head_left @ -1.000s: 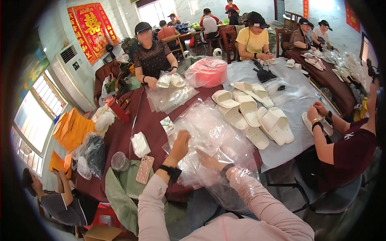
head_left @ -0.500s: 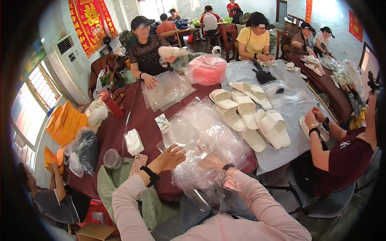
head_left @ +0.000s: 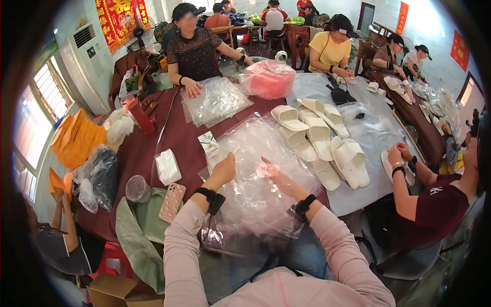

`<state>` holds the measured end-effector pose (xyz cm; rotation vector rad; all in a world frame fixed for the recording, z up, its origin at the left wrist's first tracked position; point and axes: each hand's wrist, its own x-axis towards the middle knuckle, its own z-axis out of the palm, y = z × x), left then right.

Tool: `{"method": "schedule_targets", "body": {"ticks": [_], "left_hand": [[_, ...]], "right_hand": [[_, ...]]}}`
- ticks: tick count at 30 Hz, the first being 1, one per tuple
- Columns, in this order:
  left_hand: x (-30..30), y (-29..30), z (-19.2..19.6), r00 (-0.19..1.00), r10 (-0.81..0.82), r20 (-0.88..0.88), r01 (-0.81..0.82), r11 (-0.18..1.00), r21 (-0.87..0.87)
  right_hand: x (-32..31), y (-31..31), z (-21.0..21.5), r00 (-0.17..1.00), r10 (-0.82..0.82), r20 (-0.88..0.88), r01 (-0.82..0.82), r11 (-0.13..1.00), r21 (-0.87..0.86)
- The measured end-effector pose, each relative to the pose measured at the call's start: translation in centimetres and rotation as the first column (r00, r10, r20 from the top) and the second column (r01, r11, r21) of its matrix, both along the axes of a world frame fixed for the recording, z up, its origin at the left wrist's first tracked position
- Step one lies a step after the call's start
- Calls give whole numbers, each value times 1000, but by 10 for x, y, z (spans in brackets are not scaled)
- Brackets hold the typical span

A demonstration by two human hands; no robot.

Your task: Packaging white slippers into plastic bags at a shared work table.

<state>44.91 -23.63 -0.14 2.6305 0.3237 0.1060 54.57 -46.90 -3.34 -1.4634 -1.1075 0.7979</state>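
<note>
A loose pile of clear plastic bags lies on the table in front of me. Over its left part is my left hand, its fingers curled in. Whether a fold of film is between them is hidden. My right hand is over the middle of the pile, fingers partly stretched and facing the left hand, with nothing plainly held. Several white slide sandals stand just right of the pile, some stacked.
Left of the bags lie a white packet, a phone in a pink case and a round clear tub. Across the table, a person rests a hand by more clear bags and a pink bundle. Another person sits close on my right.
My left hand has gone from spread to curled and shifted up slightly. My right hand has moved up the pile. The person opposite no longer holds up the pale wrapped item.
</note>
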Motion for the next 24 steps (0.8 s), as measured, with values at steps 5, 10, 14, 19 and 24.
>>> {"method": "schedule_targets", "body": {"ticks": [5, 10, 14, 19, 24], "left_hand": [[14, 9, -14, 968, 249, -44, -246, 968, 56], [30, 19, -31, 874, 484, 52, -474, 870, -131], [42, 26, -32, 788, 616, -12, -565, 715, -412], [57, 22, -29, 632, 775, 5, -377, 313, -872], [47, 53, -42, 606, 793, 60, -403, 372, -836]], "right_hand": [[26, -34, 29, 566, 19, -824, 54, 997, 60], [5, -33, 60, 836, -381, -394, 311, 922, -232], [-27, 0, 75, 237, -593, 770, 619, 703, 350], [-38, 42, 53, 275, -127, 953, 474, 880, -20], [-19, 67, 38, 332, 95, 938, 566, 776, -279]]}}
